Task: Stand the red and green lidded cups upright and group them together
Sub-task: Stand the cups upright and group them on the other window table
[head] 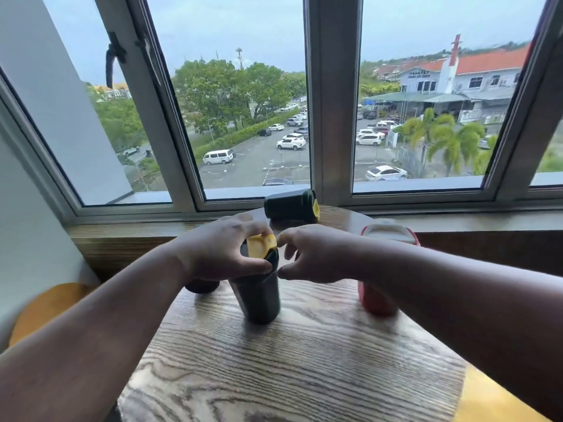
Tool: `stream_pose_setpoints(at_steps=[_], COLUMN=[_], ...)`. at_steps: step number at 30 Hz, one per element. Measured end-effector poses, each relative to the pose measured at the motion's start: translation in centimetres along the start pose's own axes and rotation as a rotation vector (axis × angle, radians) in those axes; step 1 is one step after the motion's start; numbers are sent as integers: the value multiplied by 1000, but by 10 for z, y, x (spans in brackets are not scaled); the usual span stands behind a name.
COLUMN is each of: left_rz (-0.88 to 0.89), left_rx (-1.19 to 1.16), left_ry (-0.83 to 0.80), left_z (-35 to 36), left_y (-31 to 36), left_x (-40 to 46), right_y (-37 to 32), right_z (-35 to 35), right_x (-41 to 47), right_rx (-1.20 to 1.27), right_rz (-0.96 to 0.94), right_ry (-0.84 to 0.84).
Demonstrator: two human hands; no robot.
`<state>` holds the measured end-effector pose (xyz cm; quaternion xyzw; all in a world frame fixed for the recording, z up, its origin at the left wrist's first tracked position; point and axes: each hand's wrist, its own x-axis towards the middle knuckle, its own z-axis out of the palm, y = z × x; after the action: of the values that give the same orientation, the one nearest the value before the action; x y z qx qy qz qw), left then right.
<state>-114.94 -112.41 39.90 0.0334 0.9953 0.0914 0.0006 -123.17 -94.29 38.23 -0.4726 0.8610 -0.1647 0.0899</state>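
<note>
A dark green cup point(261, 296) with a yellow lid stands upright near the middle of the round wooden table point(289, 360). My left hand point(219, 254) grips its lid from the left and above. Just right of the lid hovers my right hand point(316, 254), its fingers loosely curled and holding nothing. A second green cup point(289, 206) with a yellow lid lies on its side at the table's far edge. Behind my right forearm a red cup point(377, 295) with a white lid stands upright. Under my left hand a dark rounded object point(201, 286) shows, mostly hidden.
A wooden sill point(122, 236) and a wide window point(253, 117) run along the far side of the table. Yellow seat surfaces show at the lower left point(45, 309) and lower right point(487, 397). Bare tabletop lies in front of the cups.
</note>
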Motion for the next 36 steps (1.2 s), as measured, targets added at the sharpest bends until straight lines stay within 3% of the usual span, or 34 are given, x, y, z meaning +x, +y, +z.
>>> stream_pose_setpoints(at_steps=[6, 9, 13, 16, 22, 25, 36], left_rz=[-104, -186, -134, -97, -138, -157, -337], left_rx=[65, 149, 192, 127, -30, -31, 103], left_ry=[-53, -2, 151, 162, 115, 130, 105], left_z=[-6, -13, -12, 0, 37, 47, 32], left_y=[12, 27, 75, 116, 156, 164, 158], left_x=[2, 1, 13, 32, 59, 62, 64], right_y=[12, 29, 71, 115, 183, 198, 184], right_z=[-13, -35, -68, -80, -72, -66, -56], right_x=[-3, -13, -31, -39, -51, -53, -17], right_rx=[-105, -93, -30, -20, 325, 341, 398], right_rz=[-115, -191, -266, -265, -233, -247, -370], right_ry=[25, 97, 180, 206, -96, -239, -268])
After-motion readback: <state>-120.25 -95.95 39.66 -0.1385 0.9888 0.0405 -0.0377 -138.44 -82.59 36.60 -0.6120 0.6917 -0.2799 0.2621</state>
